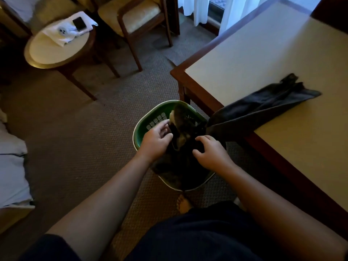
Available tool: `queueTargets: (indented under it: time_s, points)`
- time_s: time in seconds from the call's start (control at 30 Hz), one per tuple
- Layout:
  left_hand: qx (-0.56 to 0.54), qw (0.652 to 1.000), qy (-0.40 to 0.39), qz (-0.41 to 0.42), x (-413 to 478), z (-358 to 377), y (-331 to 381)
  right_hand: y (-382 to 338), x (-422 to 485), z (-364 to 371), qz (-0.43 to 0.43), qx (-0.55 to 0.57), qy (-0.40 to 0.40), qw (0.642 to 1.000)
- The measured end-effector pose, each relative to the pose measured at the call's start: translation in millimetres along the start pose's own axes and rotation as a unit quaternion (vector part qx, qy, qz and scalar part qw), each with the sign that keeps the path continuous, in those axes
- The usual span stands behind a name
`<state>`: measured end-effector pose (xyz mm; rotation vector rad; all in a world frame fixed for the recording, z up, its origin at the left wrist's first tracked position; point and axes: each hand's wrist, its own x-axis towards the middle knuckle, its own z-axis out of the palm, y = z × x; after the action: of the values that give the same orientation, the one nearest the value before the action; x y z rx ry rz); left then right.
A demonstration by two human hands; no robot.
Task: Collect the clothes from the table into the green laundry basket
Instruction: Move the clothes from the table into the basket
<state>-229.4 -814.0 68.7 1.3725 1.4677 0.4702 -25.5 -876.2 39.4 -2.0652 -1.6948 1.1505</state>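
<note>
Left hand [156, 141] and right hand [211, 154], fingers curled, grip dark clothes [180, 164] in the green laundry basket [144, 120]. A dark garment [263, 106] overhangs the bench [244, 53] edge.

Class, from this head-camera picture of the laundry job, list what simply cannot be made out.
1. Head view, dim light: how many clothes lie in the green laundry basket; the dark pieces merge.
2. Head view: whether the left hand and right hand grip or only press the clothes; their tips vanish into dark fabric.
3. Head view: the table, its right part cut off by the frame edge.
</note>
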Motion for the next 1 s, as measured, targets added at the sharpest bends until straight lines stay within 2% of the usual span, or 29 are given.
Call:
queueTargets:
  time_s: [0.13, 0.37, 0.53, 0.6, 0.67, 0.77, 1.0]
  points:
    - [0.021, 1.000, -0.012, -0.006, 2, 9, -9, -2, -2, 1, -0.070, -0.021, 0.082, 0.994]
    - [0.030, 0.999, -0.020, 0.001, 10, 17, -4, 4, 2, -14, -0.100, -0.037, 0.113, 0.988]
    - [0.026, 0.998, -0.041, 0.038, 16, 39, 22, 16, 10, -44, -0.113, -0.064, 0.208, 0.970]
    - [0.033, 0.996, -0.066, 0.058, 19, 53, 39, 31, 16, -68, -0.080, -0.146, 0.231, 0.959]
    - [0.037, 0.993, -0.089, 0.073, 21, 66, 55, 53, 19, -95, 0.001, -0.252, 0.186, 0.950]
    - [0.035, 0.990, -0.108, 0.089, 22, 79, 70, 90, 19, -121, 0.129, -0.272, 0.110, 0.947]
    - [0.041, 0.988, -0.110, 0.100, 19, 88, 82, 96, 15, -110, 0.101, -0.251, 0.164, 0.949]
